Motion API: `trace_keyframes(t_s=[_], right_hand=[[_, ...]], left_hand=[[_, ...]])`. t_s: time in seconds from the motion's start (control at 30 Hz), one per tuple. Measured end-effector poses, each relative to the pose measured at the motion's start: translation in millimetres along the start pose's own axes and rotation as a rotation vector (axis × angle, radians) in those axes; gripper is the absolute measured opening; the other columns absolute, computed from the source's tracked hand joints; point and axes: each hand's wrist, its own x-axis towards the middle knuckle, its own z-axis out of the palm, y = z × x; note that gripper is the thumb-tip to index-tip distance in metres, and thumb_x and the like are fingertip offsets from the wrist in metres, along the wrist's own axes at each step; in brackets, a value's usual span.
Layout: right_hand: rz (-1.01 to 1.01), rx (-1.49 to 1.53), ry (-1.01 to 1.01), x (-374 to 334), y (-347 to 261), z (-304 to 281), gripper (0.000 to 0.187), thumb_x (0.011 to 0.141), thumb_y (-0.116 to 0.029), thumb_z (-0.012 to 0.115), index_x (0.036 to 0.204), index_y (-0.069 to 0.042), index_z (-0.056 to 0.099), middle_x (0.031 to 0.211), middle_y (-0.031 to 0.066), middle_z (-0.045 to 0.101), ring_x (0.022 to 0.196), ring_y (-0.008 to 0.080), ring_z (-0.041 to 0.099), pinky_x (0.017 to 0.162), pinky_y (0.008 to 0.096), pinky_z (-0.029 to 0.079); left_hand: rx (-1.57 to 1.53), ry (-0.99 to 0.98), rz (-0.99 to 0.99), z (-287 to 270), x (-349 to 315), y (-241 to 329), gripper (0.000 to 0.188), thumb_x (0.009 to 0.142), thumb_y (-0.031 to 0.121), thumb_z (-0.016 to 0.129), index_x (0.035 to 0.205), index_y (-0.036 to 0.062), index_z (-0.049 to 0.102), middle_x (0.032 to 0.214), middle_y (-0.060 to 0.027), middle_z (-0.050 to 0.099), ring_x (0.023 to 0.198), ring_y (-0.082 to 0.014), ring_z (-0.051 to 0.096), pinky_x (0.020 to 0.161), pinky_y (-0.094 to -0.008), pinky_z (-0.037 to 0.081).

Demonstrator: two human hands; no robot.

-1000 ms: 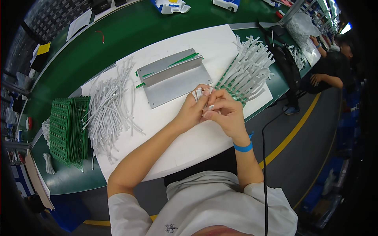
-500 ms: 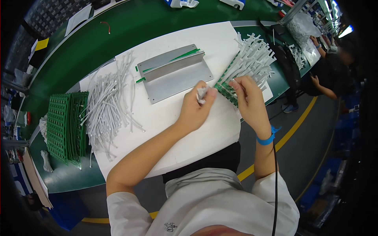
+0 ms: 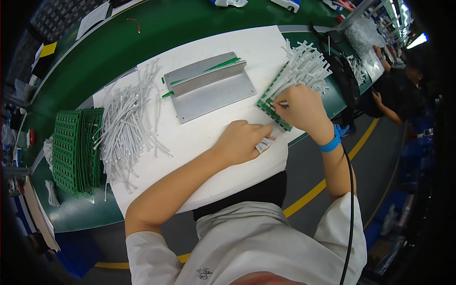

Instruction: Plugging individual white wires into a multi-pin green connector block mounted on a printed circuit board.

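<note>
Cables (image 3: 264, 145) held in left hand (image 3: 241, 141), right hand (image 3: 304, 108) in narrow grip, at green board (image 3: 272, 113)

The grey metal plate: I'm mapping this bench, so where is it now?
In the head view, the grey metal plate lies on the white sheet, right of the loose white cables and left of the green board by the right hand.

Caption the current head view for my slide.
Left hand grips white pieces; right hand works at a green circuit board.

Thin, round cables (image 3: 127, 118) are white, flat rectangular circuit boards (image 3: 65, 154) green, seemingly dotted in rows, and the angled metal plate (image 3: 213, 102) silver-grey.
</note>
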Motion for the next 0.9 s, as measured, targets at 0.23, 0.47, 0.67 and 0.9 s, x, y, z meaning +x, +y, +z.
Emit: trace_keyframes(t_s=[0.23,0.47,0.67,0.9], right_hand=[[-0.073,0.071,-0.023,4.8,2.5,-1.1,0.006,0.078,-0.014,0.077,0.080,-0.009,0.080,0.076,0.0094,0.075,0.068,0.0304,0.071,0.062,0.0380,0.057],[-0.066,0.076,-0.032,8.4,1.2,-0.8,0.007,0.077,-0.014,0.077,0.079,-0.009,0.080,0.076,0.0094,0.075,0.067,0.0299,0.072,0.064,0.0384,0.058],[-0.141,0.074,-0.079,14.3,1.6,-6.4,0.007,0.077,-0.014,0.076,0.080,-0.008,0.079,0.076,0.0118,0.074,0.069,0.0305,0.072,0.066,0.0385,0.058],[-0.112,0.068,-0.068,15.8,1.1,1.8,0.007,0.077,-0.014,0.076,0.080,-0.008,0.078,0.076,0.0121,0.073,0.069,0.0311,0.072,0.065,0.0396,0.057]], left_hand=[[0.046,-0.123,-0.038,-2.3,0.4,2.5,0.032,0.065,-0.002,0.066,0.093,0.0114,0.059,0.088,-0.0019,0.072,0.070,-0.0334,0.061,0.070,-0.0414,0.048],[0.045,-0.162,-0.056,-2.3,-0.3,2.4,0.032,0.065,-0.001,0.066,0.094,0.0111,0.058,0.090,-0.0003,0.072,0.074,-0.0322,0.062,0.073,-0.0406,0.048],[0.069,-0.160,-0.041,-1.0,-0.8,1.3,0.031,0.065,-0.001,0.066,0.094,0.0106,0.059,0.091,-0.0003,0.073,0.075,-0.0310,0.062,0.072,-0.0395,0.047],[0.100,-0.187,-0.032,-0.4,-0.7,2.3,0.033,0.065,0.000,0.067,0.096,0.0103,0.061,0.086,-0.0022,0.071,0.074,-0.0298,0.062,0.073,-0.0381,0.047]])
